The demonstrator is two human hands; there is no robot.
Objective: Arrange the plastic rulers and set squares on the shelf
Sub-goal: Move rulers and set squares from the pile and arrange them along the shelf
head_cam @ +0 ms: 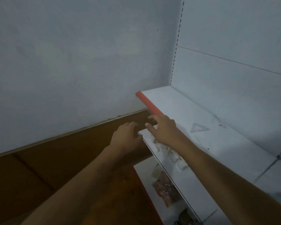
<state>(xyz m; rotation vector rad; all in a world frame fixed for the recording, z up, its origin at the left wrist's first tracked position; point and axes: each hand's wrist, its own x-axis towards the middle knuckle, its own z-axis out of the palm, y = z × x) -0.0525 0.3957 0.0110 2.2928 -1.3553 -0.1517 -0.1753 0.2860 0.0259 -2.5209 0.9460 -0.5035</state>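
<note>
Both hands work at the front edge of the white shelf [177, 101], near its red-trimmed corner. Left hand [125, 138] sits just off the shelf edge, fingers curled toward the end of a long clear strip, apparently a plastic ruler [162, 148], lying along the edge; whether it actually pinches the strip cannot be told, the frame is too soft there. Right hand [162, 129] lies over the same strip with fingers spread and fairly straight, index extended toward the left hand, seemingly pressing or steadying rather than gripping. One transparent set square [199, 128] lies flat on the shelf just beyond the right hand, apart from it. Below the right forearm, a lower shelf holds packaged goods [165, 190], not identifiable. Handling judgement: these pieces look thin, light, stiff but slightly flexible, and slick on painted metal, so they should slide easily and be awkward to lift flat. Best hold is probably an edge pinch at an overhanging end or a corner, after sliding it to the lip.
</note>
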